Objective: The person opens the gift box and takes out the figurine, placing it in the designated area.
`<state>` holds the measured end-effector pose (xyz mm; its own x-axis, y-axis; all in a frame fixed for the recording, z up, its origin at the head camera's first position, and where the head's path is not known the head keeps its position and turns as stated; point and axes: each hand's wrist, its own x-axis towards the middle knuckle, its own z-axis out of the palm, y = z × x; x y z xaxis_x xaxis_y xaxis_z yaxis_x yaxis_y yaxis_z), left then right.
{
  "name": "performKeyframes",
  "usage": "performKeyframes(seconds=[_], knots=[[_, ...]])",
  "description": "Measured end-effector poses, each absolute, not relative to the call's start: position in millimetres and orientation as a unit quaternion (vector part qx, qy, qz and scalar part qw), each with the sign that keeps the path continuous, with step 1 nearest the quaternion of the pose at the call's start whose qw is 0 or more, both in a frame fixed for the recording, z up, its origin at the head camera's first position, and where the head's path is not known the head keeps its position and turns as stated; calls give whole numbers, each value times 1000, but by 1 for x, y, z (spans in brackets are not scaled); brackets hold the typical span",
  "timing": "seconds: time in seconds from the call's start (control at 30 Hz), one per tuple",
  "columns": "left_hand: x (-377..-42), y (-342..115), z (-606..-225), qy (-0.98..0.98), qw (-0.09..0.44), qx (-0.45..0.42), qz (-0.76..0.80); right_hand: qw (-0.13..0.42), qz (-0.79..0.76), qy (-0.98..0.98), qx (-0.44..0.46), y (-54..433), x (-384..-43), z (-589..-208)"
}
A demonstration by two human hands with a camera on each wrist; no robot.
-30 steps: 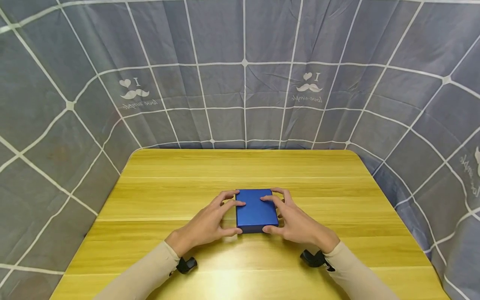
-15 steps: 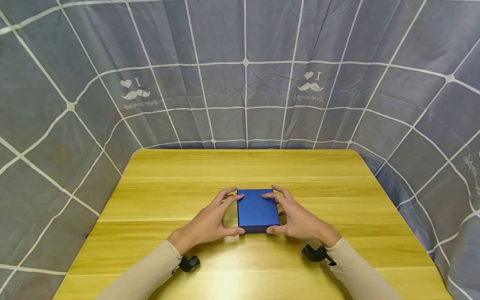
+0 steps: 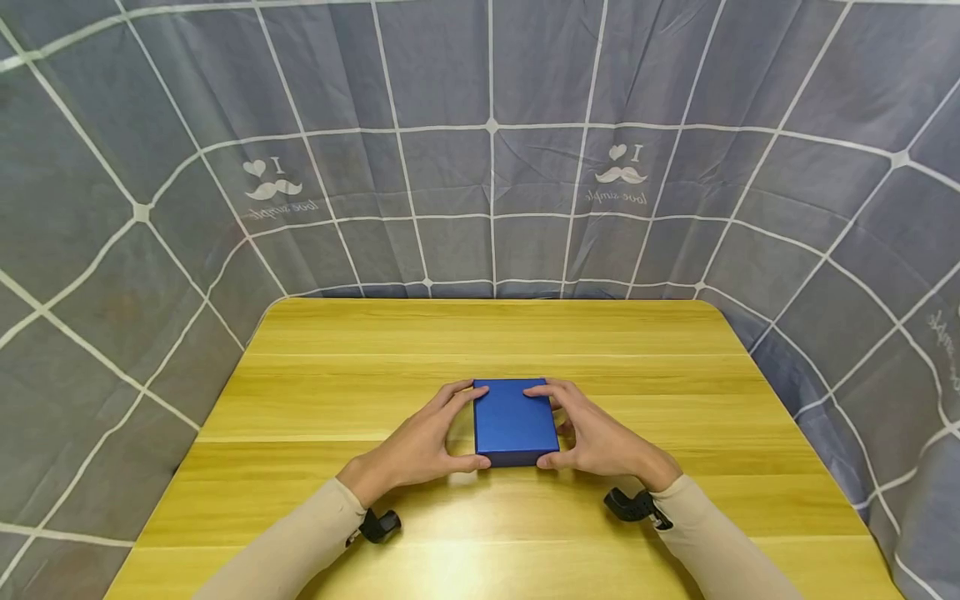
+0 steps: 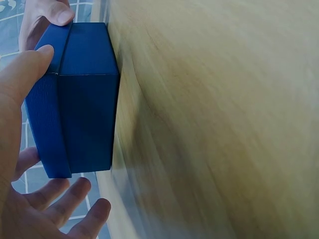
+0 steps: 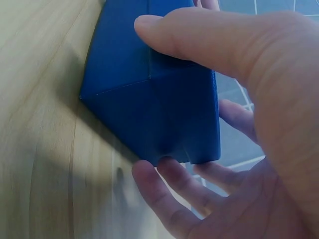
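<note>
A blue lidded box (image 3: 515,421) lies flat on the wooden table, its lid closed. My left hand (image 3: 416,442) grips its left side, thumb at the near corner and index fingertip over the far left corner of the top. On the right side my right hand (image 3: 603,437) holds it likewise, thumb on the near face. In the left wrist view a seam divides the lid (image 4: 45,119) from the deeper base (image 4: 89,119), with the left thumb on the lid's edge. The right wrist view has the right thumb (image 5: 164,32) across that seam, other fingertips at the far end.
The yellow wood-grain table (image 3: 337,333) extends all round the box. Behind it and at both sides hangs a grey curtain (image 3: 442,175) with white grid lines. A black wrist strap with a camera (image 3: 378,527) sits on each forearm.
The left index finger has drawn back from the box's top toward its far left corner. The right thumb has slid slightly right, and a right finger has lowered at the far edge.
</note>
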<state>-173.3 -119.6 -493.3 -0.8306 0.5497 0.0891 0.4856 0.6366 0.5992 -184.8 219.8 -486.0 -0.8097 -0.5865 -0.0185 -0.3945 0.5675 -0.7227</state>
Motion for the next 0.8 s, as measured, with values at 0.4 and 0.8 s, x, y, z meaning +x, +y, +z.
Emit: performKeyframes(seconds=[0.4, 0.8], knots=[[-174, -118, -496, 902, 48, 285, 322, 128, -375, 875, -279, 221, -185, -486], [-174, -118, -495, 900, 48, 283, 327, 130, -380, 874, -273, 220, -185, -484]])
